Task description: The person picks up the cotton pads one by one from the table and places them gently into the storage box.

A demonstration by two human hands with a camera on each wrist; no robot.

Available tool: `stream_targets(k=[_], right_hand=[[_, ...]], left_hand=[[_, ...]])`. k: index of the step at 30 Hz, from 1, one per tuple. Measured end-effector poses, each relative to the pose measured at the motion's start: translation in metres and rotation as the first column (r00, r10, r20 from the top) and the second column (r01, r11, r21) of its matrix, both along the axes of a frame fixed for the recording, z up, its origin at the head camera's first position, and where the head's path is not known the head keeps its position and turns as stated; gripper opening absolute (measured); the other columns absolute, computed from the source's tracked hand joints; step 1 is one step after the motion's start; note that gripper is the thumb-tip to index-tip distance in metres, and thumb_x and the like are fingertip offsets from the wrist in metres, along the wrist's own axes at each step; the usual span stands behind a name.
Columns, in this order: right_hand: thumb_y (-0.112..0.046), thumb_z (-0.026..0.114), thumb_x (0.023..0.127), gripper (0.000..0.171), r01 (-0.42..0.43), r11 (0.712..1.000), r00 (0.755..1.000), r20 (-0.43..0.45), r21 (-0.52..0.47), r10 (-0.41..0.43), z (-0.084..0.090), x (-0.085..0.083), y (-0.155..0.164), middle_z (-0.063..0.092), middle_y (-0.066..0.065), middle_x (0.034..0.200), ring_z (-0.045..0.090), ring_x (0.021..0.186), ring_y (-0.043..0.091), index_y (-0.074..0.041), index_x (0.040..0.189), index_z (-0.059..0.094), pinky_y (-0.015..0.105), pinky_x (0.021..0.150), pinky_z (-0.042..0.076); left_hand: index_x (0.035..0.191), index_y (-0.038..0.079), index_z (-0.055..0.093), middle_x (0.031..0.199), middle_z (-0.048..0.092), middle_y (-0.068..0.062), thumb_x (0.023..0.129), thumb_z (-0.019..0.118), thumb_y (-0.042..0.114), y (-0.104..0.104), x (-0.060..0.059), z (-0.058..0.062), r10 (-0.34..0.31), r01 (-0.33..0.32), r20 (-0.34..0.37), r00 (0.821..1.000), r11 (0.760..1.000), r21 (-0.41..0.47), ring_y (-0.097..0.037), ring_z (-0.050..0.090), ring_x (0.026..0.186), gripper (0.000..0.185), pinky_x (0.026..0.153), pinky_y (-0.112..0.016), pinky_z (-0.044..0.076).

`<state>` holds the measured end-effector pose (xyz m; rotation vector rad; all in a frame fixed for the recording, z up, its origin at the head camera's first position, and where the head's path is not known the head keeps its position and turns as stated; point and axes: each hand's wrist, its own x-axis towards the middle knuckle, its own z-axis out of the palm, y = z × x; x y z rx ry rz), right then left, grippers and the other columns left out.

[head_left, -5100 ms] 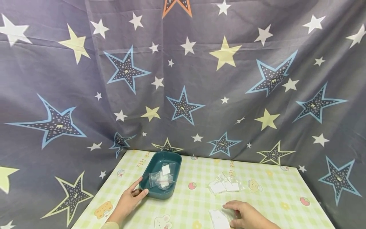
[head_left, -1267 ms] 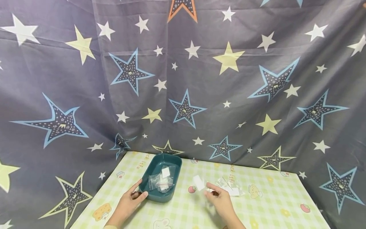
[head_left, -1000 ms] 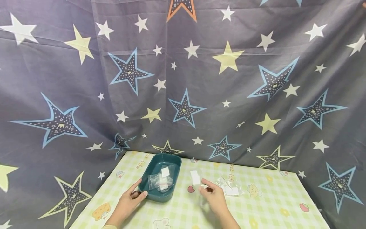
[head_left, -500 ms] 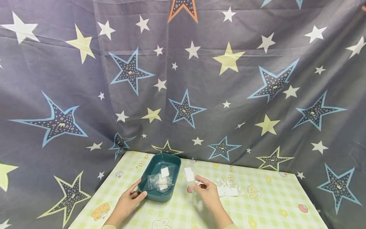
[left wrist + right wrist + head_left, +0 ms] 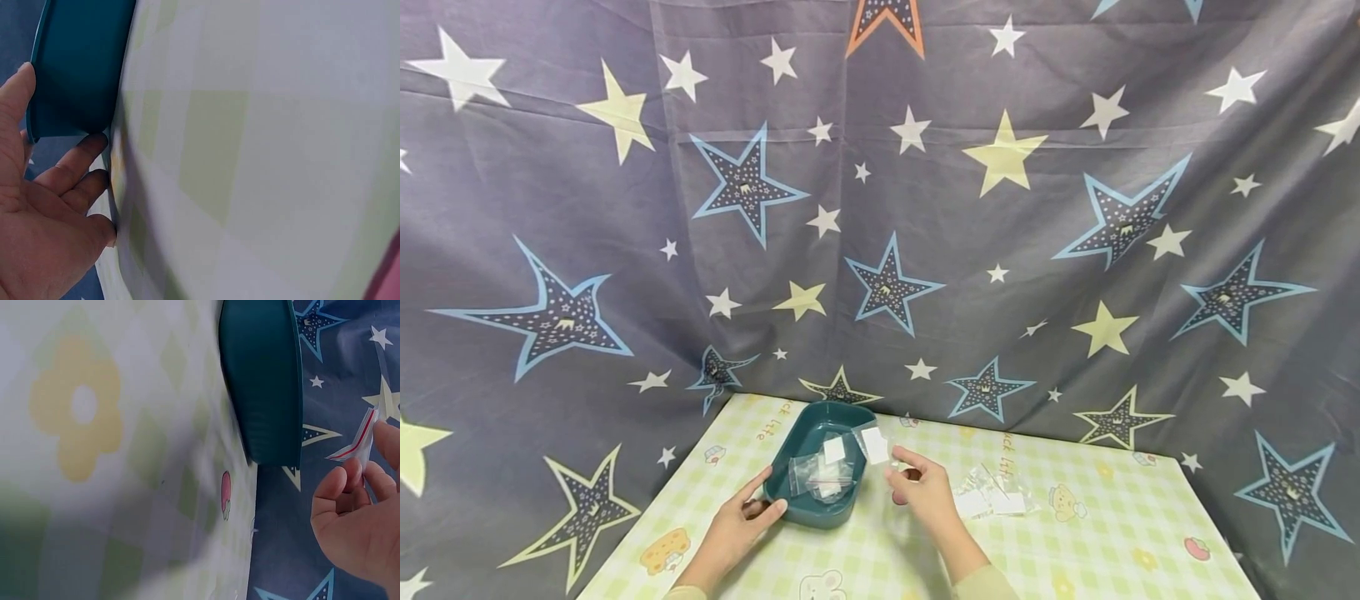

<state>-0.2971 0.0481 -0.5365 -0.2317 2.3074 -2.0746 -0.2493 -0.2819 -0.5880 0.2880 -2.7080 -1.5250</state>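
Left hand (image 5: 739,520): rests on the tablecloth (image 5: 1097,533), thumb and fingers curled round the near left corner of the teal tray (image 5: 797,503).
Teal tray: stands at the left of the table; clear small bags (image 5: 822,475) lie inside.
Held bag (image 5: 874,445): clear, with a white label; raised just over the tray's right rim.
Right hand (image 5: 922,493): pinches the held bag between thumb and fingertips, just right of the tray.
Loose bags (image 5: 992,498): heaped on the cloth, right of the right hand.
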Motion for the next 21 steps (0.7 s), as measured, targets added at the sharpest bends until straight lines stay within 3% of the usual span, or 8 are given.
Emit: stream_targets(k=[4, 7, 11, 21], right_hand=[[-0.013, 0.08, 0.097, 0.048, -0.013, 0.999, 1.0, -0.026, 0.029, 0.014, 0.001, -0.003, -0.009, 0.068, 0.011, 0.089, 0.057, 0.064, 0.009, 0.001, 0.141, 0.068, 0.02, 0.059, 0.052], [-0.014, 0.081, 0.096, 0.046, -0.024, 0.997, 0.998, -0.062, 0.076, 0.028, -0.001, -0.006, -0.014, 0.075, 0.018, 0.107, 0.057, 0.071, 0.007, -0.002, 0.139, 0.071, 0.018, 0.058, 0.048], [-0.015, 0.082, 0.094, 0.046, -0.039, 0.99, 0.994, -0.1, 0.134, 0.053, -0.003, -0.009, -0.023, 0.076, 0.017, 0.124, 0.06, 0.082, 0.009, -0.002, 0.137, 0.072, 0.017, 0.061, 0.048], [-0.01, 0.08, 0.092, 0.046, -0.12, 0.977, 0.981, -0.127, 0.177, 0.143, 0.002, -0.013, -0.046, 0.076, 0.015, 0.11, 0.058, 0.084, 0.01, -0.001, 0.137, 0.072, 0.016, 0.064, 0.048]], left_hand=[[0.167, 0.027, 0.042, 0.147, 0.062, -0.032, 0.097, 0.076, 0.055, 0.001, 0.0, 0.0, 0.005, -0.005, -0.001, 1.0, 1.0, 0.007, -0.045, 0.061, 0.14, 0.082, 0.112, -0.06, 0.052], [0.167, 0.027, 0.042, 0.148, 0.061, -0.032, 0.097, 0.076, 0.055, 0.001, 0.0, 0.0, 0.006, -0.006, 0.003, 1.0, 1.0, 0.008, -0.045, 0.061, 0.139, 0.082, 0.111, -0.059, 0.052], [0.167, 0.027, 0.041, 0.148, 0.06, -0.033, 0.097, 0.075, 0.055, 0.0, 0.001, 0.0, 0.003, -0.003, 0.005, 1.0, 1.0, -0.002, -0.046, 0.061, 0.139, 0.082, 0.11, -0.06, 0.053], [0.167, 0.029, 0.04, 0.149, 0.06, -0.033, 0.097, 0.075, 0.057, 0.001, 0.0, 0.001, 0.003, -0.003, 0.012, 1.0, 1.0, 0.006, -0.046, 0.061, 0.139, 0.083, 0.109, -0.058, 0.055]])
